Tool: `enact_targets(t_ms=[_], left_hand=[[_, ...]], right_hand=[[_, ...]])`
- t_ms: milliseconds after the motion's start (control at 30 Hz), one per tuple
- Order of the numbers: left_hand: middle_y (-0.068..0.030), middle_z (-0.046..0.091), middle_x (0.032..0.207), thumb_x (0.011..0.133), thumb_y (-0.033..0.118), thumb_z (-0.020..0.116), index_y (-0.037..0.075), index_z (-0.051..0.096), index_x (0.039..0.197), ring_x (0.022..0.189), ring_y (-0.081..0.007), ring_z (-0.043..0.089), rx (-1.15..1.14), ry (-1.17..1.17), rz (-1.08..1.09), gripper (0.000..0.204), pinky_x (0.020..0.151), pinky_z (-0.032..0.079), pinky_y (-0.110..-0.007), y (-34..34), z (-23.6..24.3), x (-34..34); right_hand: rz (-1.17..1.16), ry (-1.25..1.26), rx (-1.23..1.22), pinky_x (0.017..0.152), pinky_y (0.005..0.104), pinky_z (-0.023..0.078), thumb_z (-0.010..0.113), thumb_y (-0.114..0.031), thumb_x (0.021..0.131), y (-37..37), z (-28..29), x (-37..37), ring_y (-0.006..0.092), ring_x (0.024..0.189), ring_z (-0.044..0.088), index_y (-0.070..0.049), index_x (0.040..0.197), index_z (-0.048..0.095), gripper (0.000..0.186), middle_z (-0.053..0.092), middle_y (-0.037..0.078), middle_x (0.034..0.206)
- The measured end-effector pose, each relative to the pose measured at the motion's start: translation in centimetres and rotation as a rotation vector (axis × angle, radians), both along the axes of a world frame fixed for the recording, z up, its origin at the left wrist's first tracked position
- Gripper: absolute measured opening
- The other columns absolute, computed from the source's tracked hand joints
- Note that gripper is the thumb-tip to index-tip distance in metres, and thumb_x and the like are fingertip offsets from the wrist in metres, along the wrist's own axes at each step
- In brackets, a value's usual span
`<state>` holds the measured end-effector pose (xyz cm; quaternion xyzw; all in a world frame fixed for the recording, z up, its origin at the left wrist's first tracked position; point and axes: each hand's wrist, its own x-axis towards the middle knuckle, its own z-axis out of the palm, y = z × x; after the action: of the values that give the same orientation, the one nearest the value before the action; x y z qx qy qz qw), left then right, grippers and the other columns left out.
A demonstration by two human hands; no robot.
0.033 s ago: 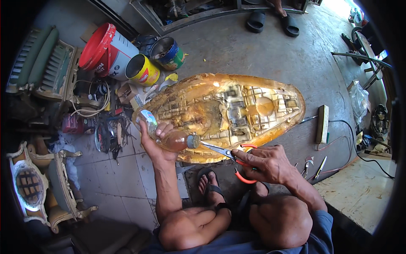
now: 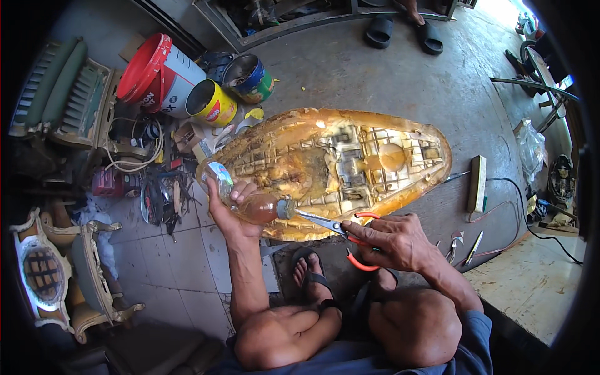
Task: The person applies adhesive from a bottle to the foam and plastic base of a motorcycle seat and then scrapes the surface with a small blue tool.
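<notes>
My left hand [image 2: 230,212] grips a clear plastic bottle [image 2: 257,208] with brownish liquid in it. The bottle is tilted nearly on its side, its greyish capped neck [image 2: 286,209] toward the right. In my right hand [image 2: 400,242] is a pair of scissors [image 2: 326,223] with orange handles; the blade tips reach the bottle's neck, and whether they touch it I cannot tell. Behind both hands lies a long, oval, yellow-brown piece [image 2: 369,203] with a thick foam-like rim and a hollow, gridded underside facing up. The bottle covers part of its near left edge.
A red-rimmed bucket [image 2: 190,81], a yellow can [image 2: 220,106] and a blue-green can [image 2: 253,84] stand at far left. Tangled cord [image 2: 125,165] and small tools lie left. A wooden block [image 2: 477,184], a black cable [image 2: 522,212] and a low tabletop [image 2: 531,281] are right. Another person's sandalled foot [image 2: 429,34] is far.
</notes>
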<state>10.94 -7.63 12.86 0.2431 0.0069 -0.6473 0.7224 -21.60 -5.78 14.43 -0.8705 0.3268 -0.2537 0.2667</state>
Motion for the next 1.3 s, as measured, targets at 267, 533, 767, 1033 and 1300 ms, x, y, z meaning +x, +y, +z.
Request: enact_targets(t_ms=[267,533,767,1033,1300], left_hand=[[0.0014,0.043,0.062,0.097,0.053,0.053,0.005,0.055,0.088,0.058,-0.0092,0.043,0.021,-0.013,-0.022,0.048,0.053,0.036,-0.025,0.3,0.1,0.6],[0.0018,0.044,0.062,0.099,0.049,0.051,0.000,0.055,0.095,0.055,-0.0087,0.044,-0.140,0.049,-0.191,0.049,0.052,0.037,-0.025,-0.4,0.0,1.0],[-0.0001,0.045,0.062,0.098,0.051,0.051,0.000,0.058,0.096,0.053,-0.0087,0.044,-0.170,-0.035,-0.215,0.052,0.049,0.042,-0.024,0.2,0.7,2.0],[-0.0017,0.045,0.061,0.101,0.052,0.045,-0.003,0.056,0.101,0.053,-0.0112,0.046,-0.182,-0.033,-0.288,0.056,0.047,0.040,-0.027,-0.6,0.2,0.1],[-0.0001,0.044,0.058,0.099,0.052,0.050,0.003,0.056,0.093,0.049,-0.0104,0.044,-0.050,-0.198,-0.238,0.050,0.042,0.037,-0.025,-0.2,0.5,0.4]], right_hand=[[0.052,0.028,0.084,0.054,0.0371,0.052,0.072,-0.016,0.076,0.3,0.4,0.9,0.0242,0.064,0.067,-0.017,0.126,0.066,0.050,0.069,0.005,0.078],[0.117,-0.030,0.237,0.069,0.0419,0.054,0.070,-0.021,0.079,0.0,0.3,0.9,0.0324,0.076,0.069,-0.014,0.128,0.064,0.050,0.070,0.014,0.089],[0.246,-0.211,0.643,0.082,0.0352,0.055,0.065,-0.021,0.089,0.4,-0.5,1.7,0.0265,0.096,0.070,-0.006,0.133,0.059,0.047,0.070,0.018,0.112],[0.185,-0.363,0.919,0.095,0.0316,0.048,0.059,-0.031,0.097,2.0,-0.6,0.3,0.0218,0.111,0.063,-0.003,0.134,0.057,0.047,0.067,0.016,0.121],[0.118,0.059,0.010,0.060,0.0408,0.051,0.064,-0.021,0.086,2.1,1.1,0.7,0.0299,0.065,0.065,-0.008,0.123,0.062,0.040,0.066,0.014,0.082]])
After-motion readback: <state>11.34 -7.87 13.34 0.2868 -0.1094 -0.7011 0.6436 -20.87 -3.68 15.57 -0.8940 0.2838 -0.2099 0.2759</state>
